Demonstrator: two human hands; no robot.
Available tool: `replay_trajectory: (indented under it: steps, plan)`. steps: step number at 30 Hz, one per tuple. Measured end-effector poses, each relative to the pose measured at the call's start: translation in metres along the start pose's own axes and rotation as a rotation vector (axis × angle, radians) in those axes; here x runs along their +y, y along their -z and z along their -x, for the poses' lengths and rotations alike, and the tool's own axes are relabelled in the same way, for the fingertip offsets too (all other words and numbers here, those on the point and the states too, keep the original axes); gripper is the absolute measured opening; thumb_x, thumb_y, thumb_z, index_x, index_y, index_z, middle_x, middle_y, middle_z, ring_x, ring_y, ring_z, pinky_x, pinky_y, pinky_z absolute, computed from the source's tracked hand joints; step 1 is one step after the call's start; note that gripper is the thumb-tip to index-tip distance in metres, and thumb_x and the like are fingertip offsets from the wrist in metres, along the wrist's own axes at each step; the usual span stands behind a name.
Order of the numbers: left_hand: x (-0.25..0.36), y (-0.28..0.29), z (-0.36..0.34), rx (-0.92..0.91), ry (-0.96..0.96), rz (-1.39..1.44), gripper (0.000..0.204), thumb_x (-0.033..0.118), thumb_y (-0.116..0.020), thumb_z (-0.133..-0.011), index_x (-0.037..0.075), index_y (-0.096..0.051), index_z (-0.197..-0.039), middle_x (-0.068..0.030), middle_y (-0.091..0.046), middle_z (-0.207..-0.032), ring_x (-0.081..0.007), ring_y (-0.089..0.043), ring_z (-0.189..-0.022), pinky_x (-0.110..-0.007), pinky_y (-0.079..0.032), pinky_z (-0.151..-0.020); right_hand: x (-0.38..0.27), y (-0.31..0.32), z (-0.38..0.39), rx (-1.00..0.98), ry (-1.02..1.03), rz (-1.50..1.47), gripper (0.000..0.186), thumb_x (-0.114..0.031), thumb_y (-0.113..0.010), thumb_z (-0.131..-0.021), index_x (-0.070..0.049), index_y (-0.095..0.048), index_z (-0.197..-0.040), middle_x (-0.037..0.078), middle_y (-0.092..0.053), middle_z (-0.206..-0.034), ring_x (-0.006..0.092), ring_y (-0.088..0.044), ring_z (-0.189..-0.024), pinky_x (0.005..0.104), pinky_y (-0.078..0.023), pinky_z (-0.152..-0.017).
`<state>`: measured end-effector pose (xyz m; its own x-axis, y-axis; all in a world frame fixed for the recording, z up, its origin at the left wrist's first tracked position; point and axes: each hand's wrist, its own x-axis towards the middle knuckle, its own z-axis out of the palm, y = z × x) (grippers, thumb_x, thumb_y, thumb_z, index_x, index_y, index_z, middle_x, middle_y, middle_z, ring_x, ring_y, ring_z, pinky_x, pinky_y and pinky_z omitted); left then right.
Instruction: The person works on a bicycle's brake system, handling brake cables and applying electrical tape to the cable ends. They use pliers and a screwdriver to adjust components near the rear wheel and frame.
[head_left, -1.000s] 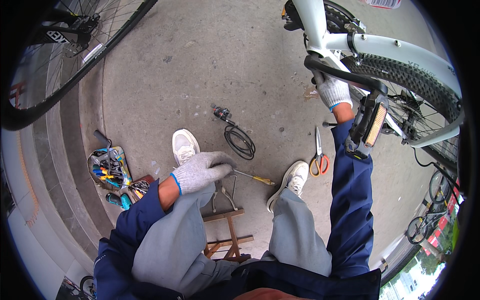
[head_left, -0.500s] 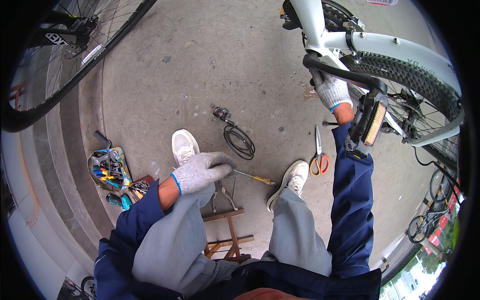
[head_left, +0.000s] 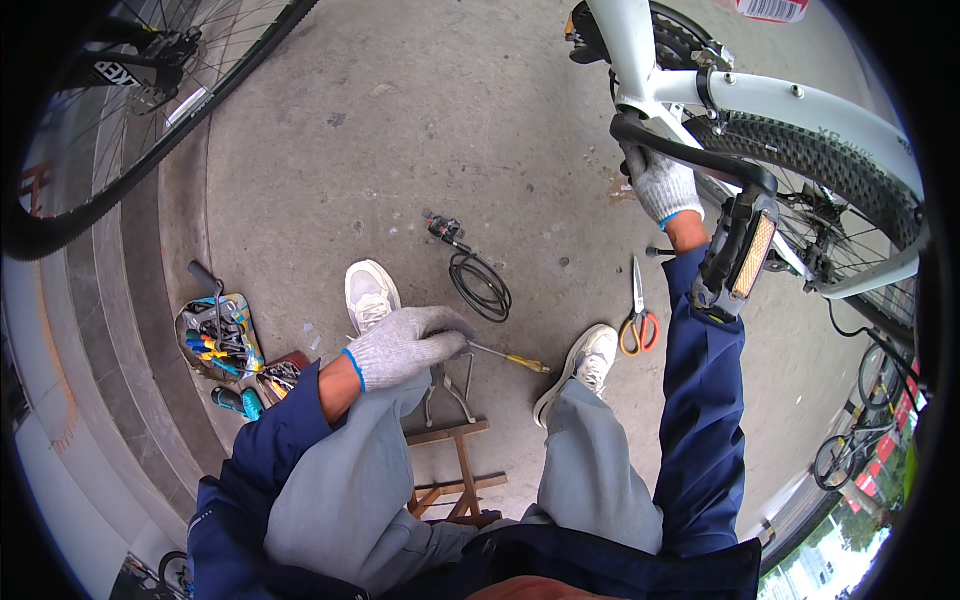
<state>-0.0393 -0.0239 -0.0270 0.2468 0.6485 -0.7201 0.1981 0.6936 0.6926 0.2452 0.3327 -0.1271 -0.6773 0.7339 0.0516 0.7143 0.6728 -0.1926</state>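
My left hand (head_left: pixel 408 348), in a light knitted glove with a blue cuff, lies over my left knee, its fingers stretched to the right. Just beyond the fingertips shows a screwdriver (head_left: pixel 520 361) with a yellow handle; the end of its shaft disappears behind the hand, and it appears to lie on the ground. My right hand (head_left: pixel 664 186), gloved the same way, reaches under the black crank arm (head_left: pixel 690 150) of a white bicycle frame (head_left: pixel 632 60). The crank hides most of its fingers, so their grip is not visible. A pedal (head_left: pixel 745 250) with a reflector hangs over my right forearm.
A coiled black cable with a lever (head_left: pixel 482 287) lies on the concrete, orange-handled scissors (head_left: pixel 638 325) right of my shoe. Left stand a tool box (head_left: pixel 225 335) and steps (head_left: pixel 140 330); another bicycle's wheel (head_left: pixel 250 60) is at upper left. Below is a wooden stool (head_left: pixel 465 470).
The view has shifted very slightly, and more of a red and white package shows at the top right. Both hands keep their places.
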Motion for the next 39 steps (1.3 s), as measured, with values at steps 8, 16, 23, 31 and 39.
replay_trajectory:
  steps: [8, 16, 23, 31, 39]
  plan:
    - [0.003, 0.001, 0.001, -0.006, -0.004, -0.013, 0.038, 0.027, -0.062, -0.108, 0.000, -0.074, -0.132, -0.0164, -0.079, -0.122, -0.0270, -0.075, -0.116, -0.038, -0.056, -0.103, -0.004, -0.001, 0.001, 0.050, -0.001, -0.058, 0.030, -0.032, -0.068, -0.106, -0.013, -0.076, -0.128, 0.019, -0.077, -0.106, 0.0433, -0.073, -0.101, 0.0538, -0.056, -0.092]
    - [0.000, 0.001, 0.000, -0.002, -0.019, -0.009, 0.039, 0.028, -0.062, -0.108, 0.001, -0.074, -0.132, -0.0170, -0.079, -0.123, -0.0277, -0.075, -0.116, -0.039, -0.057, -0.103, -0.003, 0.000, 0.002, 0.065, 0.015, -0.070, 0.030, -0.032, -0.068, -0.107, -0.012, -0.077, -0.127, 0.019, -0.077, -0.105, 0.0430, -0.073, -0.100, 0.0534, -0.056, -0.091]
    - [-0.002, 0.000, 0.000, -0.003, -0.005, 0.000, 0.040, 0.029, -0.061, -0.107, 0.001, -0.074, -0.132, -0.0166, -0.079, -0.122, -0.0282, -0.074, -0.115, -0.039, -0.057, -0.102, -0.006, 0.002, 0.000, 0.084, 0.025, -0.129, 0.030, -0.033, -0.068, -0.107, -0.012, -0.077, -0.127, 0.019, -0.077, -0.104, 0.0428, -0.073, -0.099, 0.0534, -0.055, -0.090]
    - [-0.003, -0.001, -0.001, -0.002, -0.014, -0.009, 0.039, 0.028, -0.061, -0.107, 0.001, -0.075, -0.132, -0.0174, -0.078, -0.123, -0.0287, -0.074, -0.117, -0.040, -0.055, -0.105, -0.018, 0.013, -0.002, 0.088, 0.010, -0.120, 0.029, -0.032, -0.068, -0.106, -0.009, -0.077, -0.121, 0.019, -0.078, -0.106, 0.0417, -0.074, -0.099, 0.0537, -0.056, -0.090]
    - [-0.001, -0.001, -0.002, -0.006, -0.005, -0.020, 0.039, 0.027, -0.061, -0.107, 0.000, -0.074, -0.132, -0.0177, -0.079, -0.124, -0.0292, -0.073, -0.119, -0.039, -0.054, -0.106, -0.042, 0.036, -0.005, -0.047, -0.237, -0.504, 0.028, -0.029, -0.067, -0.107, -0.004, -0.075, -0.119, 0.013, -0.078, -0.088, 0.0284, -0.075, -0.075, 0.0417, -0.059, -0.069]
